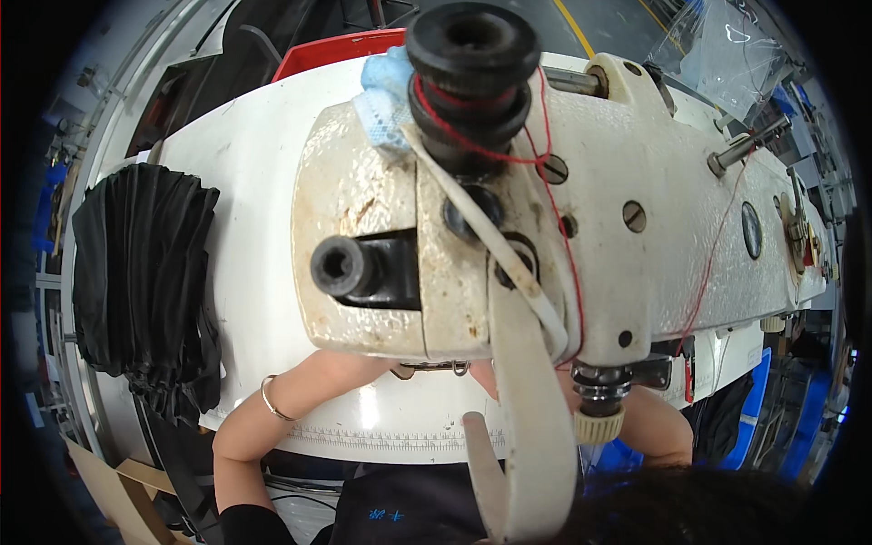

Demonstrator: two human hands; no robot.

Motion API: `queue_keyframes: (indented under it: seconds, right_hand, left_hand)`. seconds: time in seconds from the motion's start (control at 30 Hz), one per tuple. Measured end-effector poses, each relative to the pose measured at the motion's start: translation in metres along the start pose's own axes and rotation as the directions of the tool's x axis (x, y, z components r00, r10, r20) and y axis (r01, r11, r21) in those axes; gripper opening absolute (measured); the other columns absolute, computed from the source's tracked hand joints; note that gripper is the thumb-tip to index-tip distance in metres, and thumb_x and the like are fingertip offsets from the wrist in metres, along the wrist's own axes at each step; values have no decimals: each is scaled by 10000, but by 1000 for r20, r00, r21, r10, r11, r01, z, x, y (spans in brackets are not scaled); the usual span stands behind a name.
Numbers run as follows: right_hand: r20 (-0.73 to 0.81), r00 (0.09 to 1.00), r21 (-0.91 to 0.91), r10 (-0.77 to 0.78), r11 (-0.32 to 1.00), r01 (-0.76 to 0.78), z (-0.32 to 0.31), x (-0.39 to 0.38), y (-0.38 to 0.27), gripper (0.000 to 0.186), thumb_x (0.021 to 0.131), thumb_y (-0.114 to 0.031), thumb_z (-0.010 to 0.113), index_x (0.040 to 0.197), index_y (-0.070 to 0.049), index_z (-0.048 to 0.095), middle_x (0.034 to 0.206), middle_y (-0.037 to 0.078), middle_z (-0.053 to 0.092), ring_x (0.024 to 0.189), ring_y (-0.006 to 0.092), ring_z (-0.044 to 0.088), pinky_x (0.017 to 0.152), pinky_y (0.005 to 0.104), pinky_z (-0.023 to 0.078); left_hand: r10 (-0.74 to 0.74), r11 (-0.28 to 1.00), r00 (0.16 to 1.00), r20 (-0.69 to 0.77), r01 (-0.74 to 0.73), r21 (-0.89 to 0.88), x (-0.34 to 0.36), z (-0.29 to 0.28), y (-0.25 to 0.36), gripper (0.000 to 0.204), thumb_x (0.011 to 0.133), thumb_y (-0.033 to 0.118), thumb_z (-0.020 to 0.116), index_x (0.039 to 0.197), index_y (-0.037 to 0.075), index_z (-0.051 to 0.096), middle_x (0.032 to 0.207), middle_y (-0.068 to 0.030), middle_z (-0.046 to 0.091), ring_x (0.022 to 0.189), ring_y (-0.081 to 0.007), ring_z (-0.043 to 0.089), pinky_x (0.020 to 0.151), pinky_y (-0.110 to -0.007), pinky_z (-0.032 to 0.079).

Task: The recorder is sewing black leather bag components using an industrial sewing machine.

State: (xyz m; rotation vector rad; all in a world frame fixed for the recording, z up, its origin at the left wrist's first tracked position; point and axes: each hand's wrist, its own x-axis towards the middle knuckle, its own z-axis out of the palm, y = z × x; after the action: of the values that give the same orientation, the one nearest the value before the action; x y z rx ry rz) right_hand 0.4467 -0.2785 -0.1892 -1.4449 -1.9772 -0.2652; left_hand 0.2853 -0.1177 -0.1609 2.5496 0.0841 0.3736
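A white sewing machine head (636, 263) fills the middle, with black tension knobs (468, 45), red thread running down it, a white lever (477, 222) and a pale blue cloth (386, 104) tucked at the top. My left hand (350, 368) reaches beneath the machine head from the lower left, a bracelet on the wrist; its fingers are hidden. A sliver of my right hand (483, 377) shows under the head; the right forearm comes from the lower right. What either hand holds is hidden.
Pleated black fabric pieces (145, 282) lie stacked at the left of the white table (254, 182), which carries a printed scale along its front. A red bin (336, 50) stands behind, a blue bin (749, 409) at right, cardboard (127, 495) at lower left.
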Motion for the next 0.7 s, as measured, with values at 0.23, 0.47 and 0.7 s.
queue_keyframes:
  seconds: [0.23,0.47,0.7]
  right_hand:
    - [4,1000,-58,-9,998,9,1,11,-21,186,572,-153,562,648,17,574,837,171,555,811,293,530,556,384,440]
    - [-8,1000,-78,-25,997,24,-22,-19,-6,186,575,-153,561,651,16,574,843,170,556,813,292,530,561,381,440]
    - [5,999,-119,-39,992,39,-25,-12,-8,186,578,-154,559,653,15,575,849,169,556,815,290,530,566,379,440]
  left_hand:
    - [27,1000,998,-61,-27,-3,16,-17,19,363,662,64,702,1021,68,654,1031,-136,624,945,-318,605,827,-429,478]
    - [174,982,985,0,-173,72,10,-20,22,245,686,23,666,931,11,679,981,-166,634,907,-317,618,811,-409,504]
    - [292,917,956,3,-281,283,7,-17,20,278,645,40,631,916,4,679,986,-175,635,914,-316,623,823,-416,508]
